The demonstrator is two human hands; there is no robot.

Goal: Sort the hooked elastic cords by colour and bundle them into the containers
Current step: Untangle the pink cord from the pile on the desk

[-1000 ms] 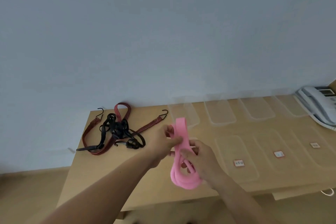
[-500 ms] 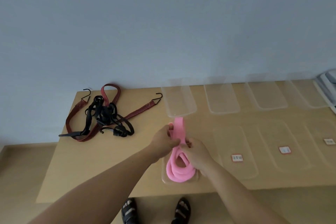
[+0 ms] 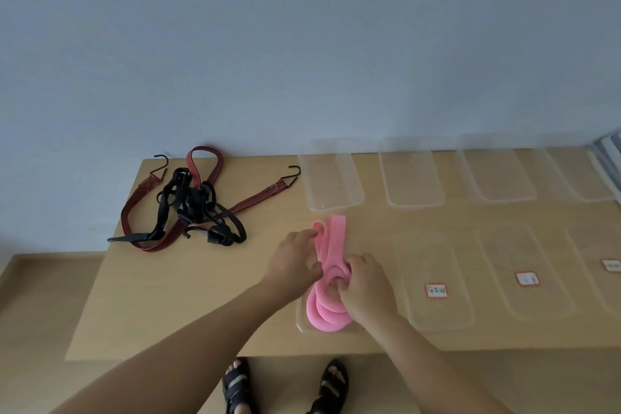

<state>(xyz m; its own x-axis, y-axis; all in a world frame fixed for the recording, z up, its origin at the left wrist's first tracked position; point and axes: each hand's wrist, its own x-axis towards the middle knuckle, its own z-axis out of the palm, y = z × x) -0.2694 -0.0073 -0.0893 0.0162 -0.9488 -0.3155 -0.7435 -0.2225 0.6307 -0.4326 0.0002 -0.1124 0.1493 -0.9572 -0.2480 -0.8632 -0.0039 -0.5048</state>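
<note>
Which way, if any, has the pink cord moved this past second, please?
Yes: the pink cord came down; its coil now lies in the near clear container.

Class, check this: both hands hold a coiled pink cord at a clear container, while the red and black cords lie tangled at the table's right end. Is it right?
No. The head view shows the red and black cords at the left end of the table, not the right. The left hand and right hand hold the pink cord at the clear container.

Soft, dim, even daylight, faint shadows, no glare, slight overall softness, wide-angle bending toward the edges.
</note>
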